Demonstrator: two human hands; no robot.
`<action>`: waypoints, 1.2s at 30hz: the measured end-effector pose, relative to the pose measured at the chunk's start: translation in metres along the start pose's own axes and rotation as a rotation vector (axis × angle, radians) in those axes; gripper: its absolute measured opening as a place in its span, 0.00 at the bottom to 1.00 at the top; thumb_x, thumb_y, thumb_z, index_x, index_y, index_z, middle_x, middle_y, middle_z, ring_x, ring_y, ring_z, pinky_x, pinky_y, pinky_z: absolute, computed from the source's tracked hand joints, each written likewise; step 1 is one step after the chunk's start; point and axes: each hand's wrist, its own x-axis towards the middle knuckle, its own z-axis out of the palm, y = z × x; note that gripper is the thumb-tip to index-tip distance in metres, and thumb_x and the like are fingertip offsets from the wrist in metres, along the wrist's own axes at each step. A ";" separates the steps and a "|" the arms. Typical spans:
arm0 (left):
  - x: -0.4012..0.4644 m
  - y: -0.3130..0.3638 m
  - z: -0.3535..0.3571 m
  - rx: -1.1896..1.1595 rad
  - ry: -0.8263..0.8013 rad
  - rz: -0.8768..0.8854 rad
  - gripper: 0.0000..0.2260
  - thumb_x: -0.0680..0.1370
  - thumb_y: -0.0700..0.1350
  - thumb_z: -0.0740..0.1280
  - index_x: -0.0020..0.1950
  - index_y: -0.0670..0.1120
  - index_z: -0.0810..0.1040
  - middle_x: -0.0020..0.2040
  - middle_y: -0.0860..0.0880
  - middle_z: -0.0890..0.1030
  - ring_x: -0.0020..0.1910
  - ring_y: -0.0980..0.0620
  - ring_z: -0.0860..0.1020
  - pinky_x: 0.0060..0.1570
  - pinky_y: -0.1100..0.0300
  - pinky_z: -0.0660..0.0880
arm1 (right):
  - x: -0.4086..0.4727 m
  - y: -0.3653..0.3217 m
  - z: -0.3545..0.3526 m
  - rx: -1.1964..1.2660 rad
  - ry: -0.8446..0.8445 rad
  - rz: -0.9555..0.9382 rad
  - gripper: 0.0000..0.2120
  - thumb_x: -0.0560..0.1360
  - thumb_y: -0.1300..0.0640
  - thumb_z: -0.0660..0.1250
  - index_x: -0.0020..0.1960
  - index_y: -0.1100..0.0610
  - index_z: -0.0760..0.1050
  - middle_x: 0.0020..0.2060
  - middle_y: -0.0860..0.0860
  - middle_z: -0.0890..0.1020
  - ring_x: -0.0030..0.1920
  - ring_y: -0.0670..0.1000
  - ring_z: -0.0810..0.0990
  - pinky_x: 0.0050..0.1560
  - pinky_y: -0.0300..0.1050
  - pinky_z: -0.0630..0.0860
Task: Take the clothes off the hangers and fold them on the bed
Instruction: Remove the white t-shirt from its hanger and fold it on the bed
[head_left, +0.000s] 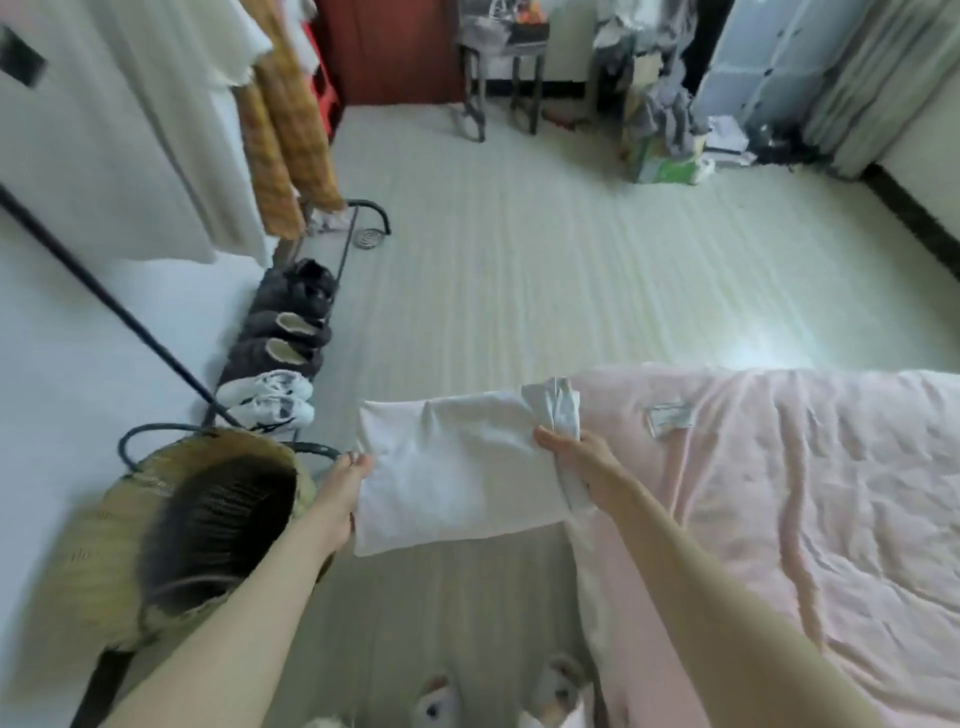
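Folding step: left hand (347, 488) and right hand (574, 457) each grip folded white garment (457, 473), frame centre. Next, likely: lay it on bed (779, 493).

A home bedroom; a pink-sheeted bed (779, 493), hanging clothes (156, 130) above a shoe rack (291, 332).

We can read no text anywhere: the small tag (668, 417) on the pink bed cover (810, 493) just beyond the right hand (582, 457) is too blurred to make out any letters.
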 end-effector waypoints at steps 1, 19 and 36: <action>0.003 0.004 -0.025 -0.054 0.055 -0.011 0.11 0.82 0.44 0.57 0.63 0.43 0.69 0.61 0.38 0.76 0.57 0.40 0.77 0.59 0.42 0.72 | 0.008 -0.013 0.028 -0.057 -0.030 -0.013 0.11 0.71 0.56 0.73 0.48 0.62 0.79 0.47 0.57 0.82 0.43 0.56 0.81 0.57 0.52 0.77; 0.042 -0.007 -0.266 -0.616 0.749 -0.138 0.09 0.82 0.46 0.56 0.61 0.46 0.70 0.55 0.45 0.77 0.52 0.43 0.76 0.54 0.49 0.73 | 0.121 -0.092 0.396 -0.720 -0.643 0.002 0.31 0.66 0.46 0.76 0.61 0.62 0.74 0.54 0.56 0.81 0.53 0.59 0.80 0.59 0.56 0.76; 0.271 -0.128 -0.401 -0.370 0.833 -0.367 0.15 0.80 0.44 0.54 0.64 0.41 0.68 0.56 0.45 0.72 0.54 0.45 0.71 0.54 0.54 0.69 | 0.292 0.094 0.618 -1.093 -0.708 -0.077 0.21 0.76 0.48 0.66 0.61 0.62 0.69 0.51 0.53 0.75 0.52 0.55 0.74 0.61 0.54 0.72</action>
